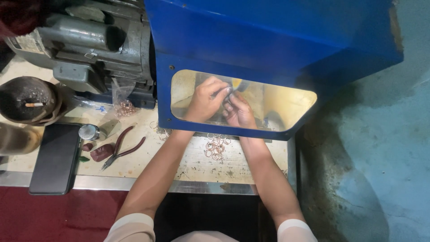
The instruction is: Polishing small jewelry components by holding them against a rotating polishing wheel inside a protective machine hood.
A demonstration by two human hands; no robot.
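Behind the blue hood's clear window [286, 107], the left hand [204, 98] and right hand [239, 111] pinch together one small metal ring [227, 95]. Fingers could slip toward the wheel; loose copper-coloured rings [216, 147] lie nearer.

The scene is viewed from one head-worn camera, aimed steeply down and close at the scuffed cream-coloured counter [197, 166].
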